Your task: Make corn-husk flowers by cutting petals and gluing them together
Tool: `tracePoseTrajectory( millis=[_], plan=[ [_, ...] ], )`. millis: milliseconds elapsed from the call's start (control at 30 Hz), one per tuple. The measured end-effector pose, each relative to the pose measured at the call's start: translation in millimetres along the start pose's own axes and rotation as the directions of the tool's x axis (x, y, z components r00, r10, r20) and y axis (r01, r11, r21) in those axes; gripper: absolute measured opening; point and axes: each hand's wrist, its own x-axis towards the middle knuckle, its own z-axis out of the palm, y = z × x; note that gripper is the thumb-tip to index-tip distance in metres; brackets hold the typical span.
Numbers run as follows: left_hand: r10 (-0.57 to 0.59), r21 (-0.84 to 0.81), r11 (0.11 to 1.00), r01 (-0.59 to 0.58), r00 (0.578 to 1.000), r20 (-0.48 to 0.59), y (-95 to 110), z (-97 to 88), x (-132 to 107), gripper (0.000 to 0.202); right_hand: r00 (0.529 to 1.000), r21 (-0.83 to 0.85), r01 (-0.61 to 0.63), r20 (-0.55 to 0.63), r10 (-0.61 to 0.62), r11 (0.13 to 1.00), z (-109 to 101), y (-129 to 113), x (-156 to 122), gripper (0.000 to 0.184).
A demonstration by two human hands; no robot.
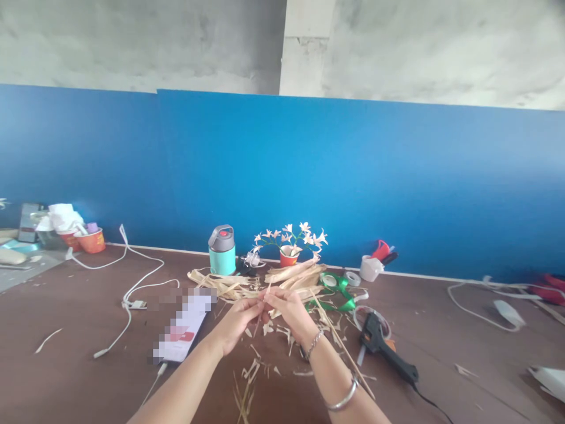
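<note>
My left hand (239,323) and my right hand (289,311) meet above the table, fingertips pinched together. Between them is a thin, pale strip of dried husk (269,289), its tip sticking up; the fingers hide most of it. Just behind lie long dried husks (302,274) in a loose pile. Small cut husk scraps (252,370) are scattered beneath and in front of my hands. Beyond the pile, a red paper cup (289,257) holds green stems with white husk-like flowers (304,227).
A glue gun (383,346), green ribbon (346,303) and tape roll (352,278) lie to the right. A white cup (371,268) holds red-handled scissors and pens. On the left are a phone (188,330), a teal flask (222,259) and white cables (128,297). A blue partition (282,165) stands behind.
</note>
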Motion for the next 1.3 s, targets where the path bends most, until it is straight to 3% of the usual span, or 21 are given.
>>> tracePoseTrajectory(
  millis=[233, 500, 633, 833, 1067, 1300],
  plan=[
    [-0.045, -0.023, 0.999, 0.045, 0.999, 0.007, 0.1, 0.5, -1.2, 0.029, 0.999, 0.037, 0.020, -0.042, -0.019, 0.999, -3.1, 2.9, 0.8, 0.025],
    [-0.096, -0.113, 0.990, 0.087, 0.992, -0.083, 3.9, 4.0, -2.2, 0.025, 0.988, 0.201, -0.137, -0.040, 0.148, 0.970, 0.6, 0.0, -2.7, 0.030],
    [-0.076, -0.139, 0.989, 0.059, 0.989, -0.127, 4.7, 5.4, -1.9, 0.020, 0.993, 0.192, -0.117, 0.025, 0.115, 0.974, -0.8, 2.2, -1.1, 0.031],
    [-0.077, -0.157, 0.986, 0.054, 0.987, -0.142, 2.4, 5.1, 0.4, 0.019, 0.993, 0.124, -0.051, -0.095, 0.063, 0.991, -0.5, 8.3, 1.7, 0.030],
    [-0.045, -0.154, 0.988, 0.028, 0.993, -0.107, 10.2, 11.0, -4.1, 0.022, 0.998, 0.143, -0.060, 0.023, 0.058, 0.988, -1.0, 8.0, 0.7, 0.027],
    [-0.032, -0.127, 0.992, 0.020, 0.995, -0.096, 5.8, 8.4, -1.4, 0.028, 0.999, 0.143, -0.041, -0.026, 0.045, 0.989, -0.4, 8.5, 2.0, 0.028]
  ],
)
